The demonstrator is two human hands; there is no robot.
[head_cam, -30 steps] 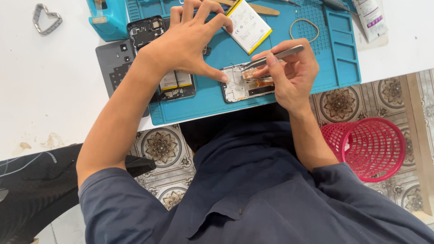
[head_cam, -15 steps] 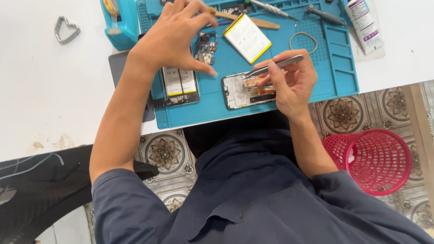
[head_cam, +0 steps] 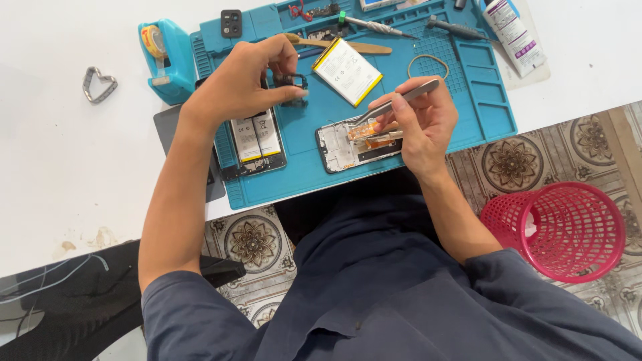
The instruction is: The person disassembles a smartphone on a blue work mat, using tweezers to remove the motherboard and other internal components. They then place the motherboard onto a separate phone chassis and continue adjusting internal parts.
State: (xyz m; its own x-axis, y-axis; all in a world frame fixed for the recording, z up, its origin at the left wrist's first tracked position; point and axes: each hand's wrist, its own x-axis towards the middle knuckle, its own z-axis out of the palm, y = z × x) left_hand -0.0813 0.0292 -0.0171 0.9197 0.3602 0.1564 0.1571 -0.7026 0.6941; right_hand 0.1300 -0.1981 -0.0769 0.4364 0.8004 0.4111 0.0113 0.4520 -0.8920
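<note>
My left hand (head_cam: pixel 244 80) pinches a small dark phone part (head_cam: pixel 291 83) above the blue work mat (head_cam: pixel 468 107). Under that hand lies an opened phone (head_cam: pixel 254 142) showing its battery. My right hand (head_cam: pixel 418 117) holds metal tweezers (head_cam: pixel 396 103), tips pointing down at orange flex strips on a phone frame (head_cam: pixel 348 146) near the mat's front edge. A loose flat battery with a yellow edge (head_cam: pixel 348 70) lies between the two hands.
A blue tape dispenser (head_cam: pixel 164 57) and a grey heart-shaped clip (head_cam: pixel 99 84) sit left on the white table (head_cam: pixel 67 174). Screwdrivers (head_cam: pixel 374 27), a rubber band (head_cam: pixel 429 65) and a glue tube (head_cam: pixel 511 32) lie at the back. A red mesh basket (head_cam: pixel 568 230) stands on the tiled floor.
My left hand lifted off the phone frame, moved back over the mat and picked up a small dark part. My right hand keeps the tweezers at the frame.
</note>
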